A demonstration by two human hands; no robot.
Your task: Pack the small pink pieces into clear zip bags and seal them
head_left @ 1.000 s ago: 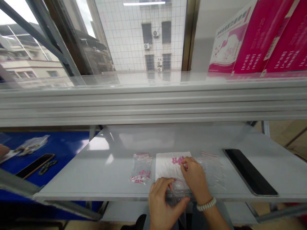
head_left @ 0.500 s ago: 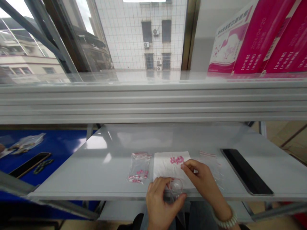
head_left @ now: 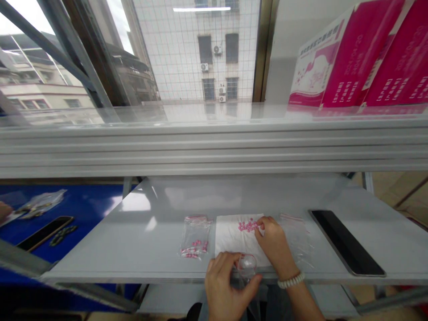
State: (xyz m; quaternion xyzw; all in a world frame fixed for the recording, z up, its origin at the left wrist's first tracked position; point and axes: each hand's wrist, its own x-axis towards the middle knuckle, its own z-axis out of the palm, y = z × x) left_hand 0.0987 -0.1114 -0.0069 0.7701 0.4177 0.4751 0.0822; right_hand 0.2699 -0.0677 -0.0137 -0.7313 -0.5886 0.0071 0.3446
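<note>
At the table's front edge, my left hand (head_left: 223,285) is closed around a small clear zip bag (head_left: 247,264), its red-rimmed mouth held round and open. My right hand (head_left: 271,235) pinches at the right end of a group of pink beads (head_left: 247,225); what sits between the fingertips is too small to make out. Those beads lie on a white sheet of paper (head_left: 230,236). Left of the paper is a zip bag with pink beads (head_left: 195,238). Flat clear zip bags (head_left: 297,236) lie to the right of my right hand.
A dark phone or tablet (head_left: 346,243) lies on the right of the grey table (head_left: 133,240). Pink boxes (head_left: 354,58) stand on the shelf (head_left: 200,147) above. On the blue table (head_left: 100,209) at left are another phone (head_left: 45,232), a dark bead bracelet (head_left: 63,235) and another person's hand (head_left: 4,210).
My right hand has moved up and away from me, from the near side of the beads to their right end. My left hand still holds the bag in about the same place.
</note>
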